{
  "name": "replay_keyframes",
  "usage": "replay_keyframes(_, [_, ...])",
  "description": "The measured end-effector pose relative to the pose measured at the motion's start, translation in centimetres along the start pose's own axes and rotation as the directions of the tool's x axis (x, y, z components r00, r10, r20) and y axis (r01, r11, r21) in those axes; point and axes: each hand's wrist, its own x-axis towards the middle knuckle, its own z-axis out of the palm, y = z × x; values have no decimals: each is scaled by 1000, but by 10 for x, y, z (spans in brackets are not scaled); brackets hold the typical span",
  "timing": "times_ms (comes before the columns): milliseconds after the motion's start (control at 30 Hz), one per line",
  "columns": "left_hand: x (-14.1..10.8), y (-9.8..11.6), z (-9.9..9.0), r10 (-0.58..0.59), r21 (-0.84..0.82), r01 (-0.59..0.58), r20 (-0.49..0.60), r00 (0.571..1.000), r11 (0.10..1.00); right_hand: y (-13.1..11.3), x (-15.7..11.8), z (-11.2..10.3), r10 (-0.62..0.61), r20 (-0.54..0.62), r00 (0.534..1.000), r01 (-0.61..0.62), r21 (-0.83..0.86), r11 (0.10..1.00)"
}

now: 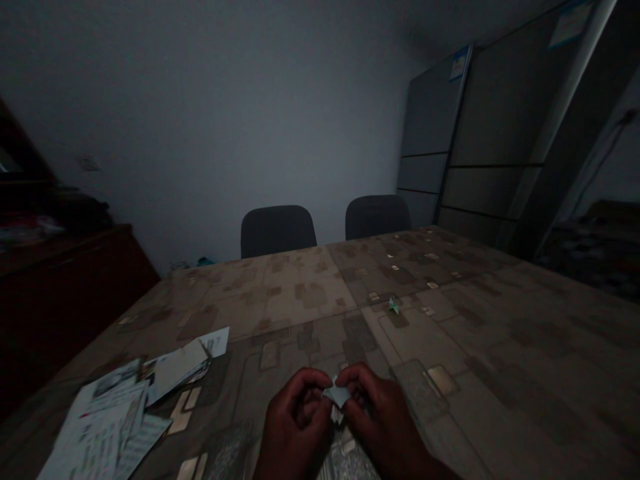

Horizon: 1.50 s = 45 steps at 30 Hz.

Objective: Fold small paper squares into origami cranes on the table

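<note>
Near the front edge of the table, a small piece of folded pale paper (338,395) is pinched between my two hands. My left hand (299,417) grips its left side between thumb and forefinger, with the other fingers curled. From the right, my right hand (377,413) holds the opposite side the same way. The lower part of the paper is partly hidden by my thumbs. Farther up the table stands a tiny green and white folded paper piece (394,306), apart from both hands.
A loose pile of printed papers (100,420) lies at the left, with a stack of smaller paper pieces (180,367) beside it. A patterned cloth covers the table (310,320). Two dark chairs (279,230) stand at the far edge, and a wardrobe (490,133) is at the right.
</note>
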Motion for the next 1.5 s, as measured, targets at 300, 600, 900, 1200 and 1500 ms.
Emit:
replay_keyframes(300, [3, -4, -3, 112, 133, -110, -8, 994, 985, 1, 1, 5, 8, -56, 998, -6, 48, 999])
replay_keyframes(600, [1, -4, -12, 408, 157, -416, 82, 909, 896, 1, -4, -2, -159, -66, 985, 156, -50, 986])
replay_keyframes(900, [1, 1, -10, 392, 211, -399, 75, 917, 893, 4, -4, 0, -134, -76, 988, 131, -44, 990])
replay_keyframes(1200, [-3, -4, -4, 248, 113, -240, -68, 966, 964, 1, -3, 1, -84, -103, 991, 90, 53, 995])
replay_keyframes(1500, [4, -5, -15, 423, 227, -442, 129, 897, 868, 5, -3, 0, -197, -96, 976, 191, -66, 979])
